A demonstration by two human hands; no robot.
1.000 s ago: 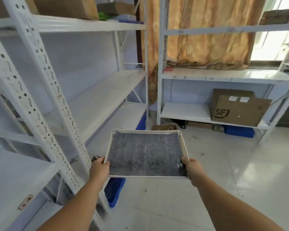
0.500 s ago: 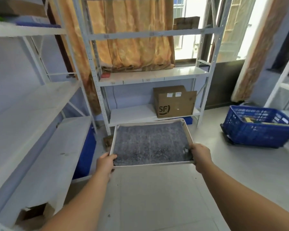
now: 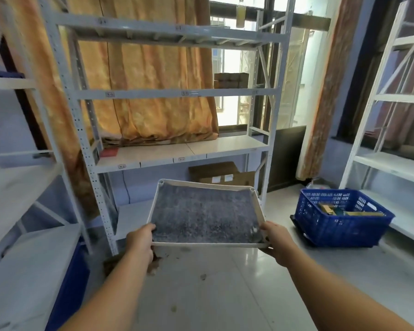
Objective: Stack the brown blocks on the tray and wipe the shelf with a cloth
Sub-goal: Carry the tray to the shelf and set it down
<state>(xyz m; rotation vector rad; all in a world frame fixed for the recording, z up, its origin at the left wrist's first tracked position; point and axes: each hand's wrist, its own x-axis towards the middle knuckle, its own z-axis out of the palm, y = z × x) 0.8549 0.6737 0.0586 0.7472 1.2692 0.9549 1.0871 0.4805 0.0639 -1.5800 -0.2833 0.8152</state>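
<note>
— Where's the tray [image 3: 207, 185]?
— In the air before the shelf [image 3: 177, 152], left hand [image 3: 140, 241] gripping its near left corner, right hand [image 3: 276, 240] its near right corner.
— What's on it?
— Only dark grey lining.
— The room?
— Pale tiled floor; a blue crate [image 3: 339, 220] right, orange curtain [image 3: 153, 87] behind.

2 bare forearms reach in from the bottom edge, with no sleeves, gloves, watch or rings showing on either. The left hand [image 3: 141, 242] and right hand [image 3: 276, 242] are bare too, with fingers curled and short nails.
</note>
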